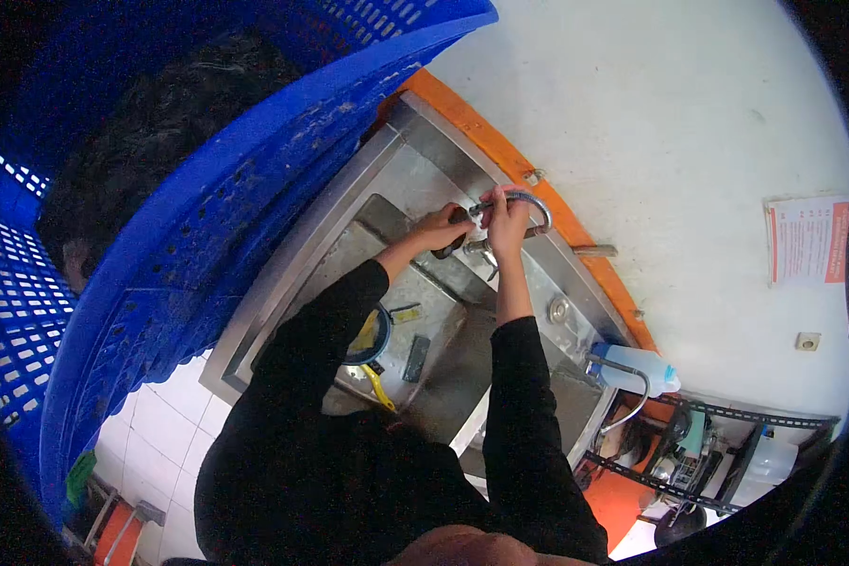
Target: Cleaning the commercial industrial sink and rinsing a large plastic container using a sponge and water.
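My left hand (440,228) is closed around a dark rounded object (449,247), whose exact kind is hidden by the fingers. Its top lies close to the outlet end of a metal faucet with a bent flexible neck (542,206). My right hand (507,223) grips that neck near the outlet. Both hands are over the back of a stainless steel sink (435,279). Below my left forearm, a blue-rimmed round vessel (384,339) sits in the basin, partly covered by the sleeve. Beside it are a yellow handle (380,388), a dark rectangular block (416,359) and a small yellowish item (405,313).
A large blue plastic basket (205,212) rises at the left, with an unclear dark mass (163,120) inside its outline. A translucent jug (637,369) stands at the sink's right end. Beyond it, a black-framed rack (668,484) holds kitchenware. A white wall (644,106) backs the sink.
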{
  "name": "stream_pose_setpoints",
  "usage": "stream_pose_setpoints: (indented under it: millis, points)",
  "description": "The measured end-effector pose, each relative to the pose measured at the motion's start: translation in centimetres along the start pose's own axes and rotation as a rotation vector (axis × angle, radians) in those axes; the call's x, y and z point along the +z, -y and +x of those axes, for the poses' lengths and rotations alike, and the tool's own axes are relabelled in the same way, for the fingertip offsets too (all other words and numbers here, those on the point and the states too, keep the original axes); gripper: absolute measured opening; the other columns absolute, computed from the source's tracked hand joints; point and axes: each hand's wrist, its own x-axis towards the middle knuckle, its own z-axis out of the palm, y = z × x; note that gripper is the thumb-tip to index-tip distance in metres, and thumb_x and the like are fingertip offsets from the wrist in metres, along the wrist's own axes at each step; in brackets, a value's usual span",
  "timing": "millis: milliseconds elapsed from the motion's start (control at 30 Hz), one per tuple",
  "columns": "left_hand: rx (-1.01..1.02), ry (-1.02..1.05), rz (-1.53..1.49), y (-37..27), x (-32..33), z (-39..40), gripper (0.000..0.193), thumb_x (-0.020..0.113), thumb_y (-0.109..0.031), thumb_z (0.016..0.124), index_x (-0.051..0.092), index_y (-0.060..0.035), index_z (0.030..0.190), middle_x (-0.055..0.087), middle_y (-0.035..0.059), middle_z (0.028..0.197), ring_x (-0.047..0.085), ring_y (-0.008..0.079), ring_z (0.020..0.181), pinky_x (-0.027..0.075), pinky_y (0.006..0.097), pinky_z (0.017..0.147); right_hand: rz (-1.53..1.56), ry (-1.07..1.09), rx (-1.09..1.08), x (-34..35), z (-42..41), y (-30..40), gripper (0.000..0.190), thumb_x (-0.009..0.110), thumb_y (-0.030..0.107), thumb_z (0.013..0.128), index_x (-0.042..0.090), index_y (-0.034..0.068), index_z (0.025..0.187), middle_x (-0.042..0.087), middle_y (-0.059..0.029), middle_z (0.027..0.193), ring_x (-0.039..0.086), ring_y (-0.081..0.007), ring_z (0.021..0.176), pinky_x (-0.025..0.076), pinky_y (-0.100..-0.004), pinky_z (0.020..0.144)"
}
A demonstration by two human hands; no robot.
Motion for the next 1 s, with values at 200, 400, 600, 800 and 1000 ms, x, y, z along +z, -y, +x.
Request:
stream_pose_setpoints:
  millis: [200, 400, 600, 800, 1000]
  points:
    - [-0.025, 0.157, -0.5, 5.5, 2.3, -0.2, 0.057, 0.044, -0.055, 0.092, 0.056, -0.0101, 0.124, 0.058, 0.008, 0.123, 0.053, 0.0227, 0.112, 0.039, 0.0321, 0.095, -0.046, -0.056, -0.074, 0.1, 0.6, -0.1, 0.016, 0.052, 0.019, 0.098, 0.044, 0.006, 0.097, 0.061, -0.0095, 0.072, 0.056, -0.013, 0.047, 0.047, -0.0257, 0.044]
    - [-0.115, 0.29, -0.399, 7.4, 2.0, -6.4, 0.061, 0.038, -0.051, 0.095, 0.045, -0.0102, 0.14, 0.041, 0.0094, 0.146, 0.043, 0.0241, 0.128, 0.031, 0.0361, 0.106, -0.036, -0.322, -0.216, 1.7, 3.3, -1.3, 0.014, 0.058, 0.009, 0.093, 0.045, 0.003, 0.094, 0.056, -0.0079, 0.067, 0.059, -0.0156, 0.051, 0.047, -0.0287, 0.047]
    - [-0.005, -0.159, 0.15, 3.7, -1.5, -7.4, 0.08, 0.064, -0.059, 0.076, 0.046, -0.0101, 0.136, 0.063, 0.0129, 0.108, 0.062, 0.0292, 0.092, 0.047, 0.0379, 0.083, -0.168, -0.318, -0.152, 1.5, 2.4, -0.3, 0.015, 0.06, 0.01, 0.091, 0.048, 0.002, 0.093, 0.056, -0.0095, 0.066, 0.061, -0.017, 0.051, 0.047, -0.0301, 0.046]
    - [-0.072, -0.437, 0.725, -2.0, -6.2, -2.2, 0.096, 0.074, -0.058, 0.061, 0.043, -0.0122, 0.14, 0.064, 0.0116, 0.106, 0.058, 0.0298, 0.102, 0.046, 0.045, 0.078, -0.32, -0.235, -0.042, 0.8, 1.3, 0.5, 0.012, 0.061, 0.007, 0.09, 0.051, 0.001, 0.091, 0.057, -0.0109, 0.066, 0.061, -0.018, 0.05, 0.046, -0.0306, 0.045]
    - [0.062, -0.338, 1.287, -1.6, -8.5, 4.4, 0.074, 0.074, -0.046, 0.066, 0.054, -0.0135, 0.129, 0.062, 0.0091, 0.106, 0.054, 0.0267, 0.108, 0.043, 0.0465, 0.082, -0.359, -0.275, -0.01, 1.1, 1.1, 0.2, 0.011, 0.061, 0.002, 0.086, 0.051, -0.001, 0.092, 0.059, -0.0138, 0.072, 0.06, -0.0238, 0.053, 0.048, -0.036, 0.051]
